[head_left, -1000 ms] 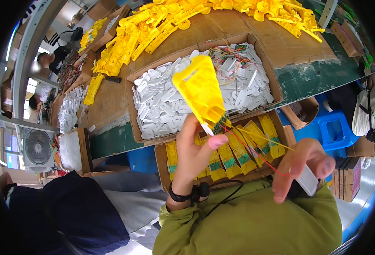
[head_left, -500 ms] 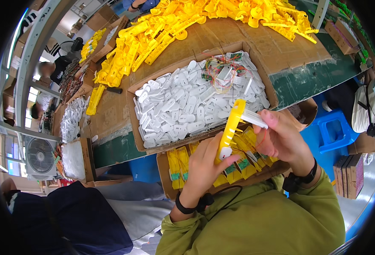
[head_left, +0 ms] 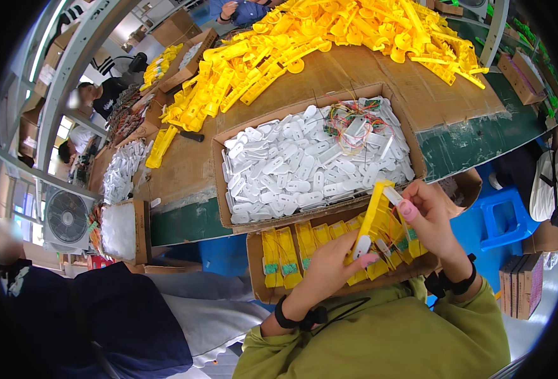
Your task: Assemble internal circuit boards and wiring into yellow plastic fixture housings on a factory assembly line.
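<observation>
Flat yellow plastic housing (head_left: 372, 211), edge-on, white piece at its base.

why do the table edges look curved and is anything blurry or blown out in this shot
Head view: fisheye bends straight lines near the rim, so the green-edged table bows and the corners go black. The windows at far left are overexposed. The centre is sharp and evenly lit: the yellow part, left hand, right hand and the box of white pieces show no motion blur.

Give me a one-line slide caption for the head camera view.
Both hands, left hand and right hand, hold a yellow plastic piece over a cardboard box of white parts.
</observation>
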### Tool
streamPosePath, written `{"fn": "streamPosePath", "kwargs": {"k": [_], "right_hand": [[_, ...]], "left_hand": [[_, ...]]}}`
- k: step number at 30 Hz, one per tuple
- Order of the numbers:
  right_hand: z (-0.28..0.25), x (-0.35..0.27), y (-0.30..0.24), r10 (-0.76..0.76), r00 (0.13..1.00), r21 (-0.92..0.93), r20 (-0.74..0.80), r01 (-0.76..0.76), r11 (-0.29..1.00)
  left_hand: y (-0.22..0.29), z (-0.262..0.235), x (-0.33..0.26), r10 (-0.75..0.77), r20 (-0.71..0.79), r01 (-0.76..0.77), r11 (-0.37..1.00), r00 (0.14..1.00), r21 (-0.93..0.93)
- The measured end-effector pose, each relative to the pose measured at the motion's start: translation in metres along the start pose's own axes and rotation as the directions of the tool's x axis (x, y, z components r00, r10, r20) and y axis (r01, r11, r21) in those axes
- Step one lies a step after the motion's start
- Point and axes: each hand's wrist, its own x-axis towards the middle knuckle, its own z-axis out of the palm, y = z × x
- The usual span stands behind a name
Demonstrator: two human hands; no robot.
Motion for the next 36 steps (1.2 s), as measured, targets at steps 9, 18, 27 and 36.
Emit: {"fn": "streamPosePath", "kwargs": {"k": [9, 18, 27, 36], "right_hand": [[0.012, 0.014, -0.005, -0.600, 0.797, -0.564, 0.065, 0.525, 0.637], [0.017, 0.013, 0.009, -0.257, 0.961, 0.168, -0.098, 0.271, 0.948], [0.014, 0.018, -0.011, -0.108, 0.921, 0.270, 0.374, 0.003, 0.963], [0.024, 0.018, -0.016, 0.028, 0.901, 0.497, 0.432, -0.264, 0.827]], "left_hand": [[0.000, 0.006, -0.002, -0.109, 0.158, 0.171, 0.871, 0.981, -0.461], [-0.002, -0.008, -0.001, -0.001, 0.066, 0.013, 0.985, 0.998, -0.173], [0.000, -0.020, -0.016, 0.121, 0.120, -0.110, 0.989, 0.985, -0.095], [-0.008, -0.027, -0.017, 0.079, 0.134, -0.067, 0.993, 0.988, -0.097]]}}
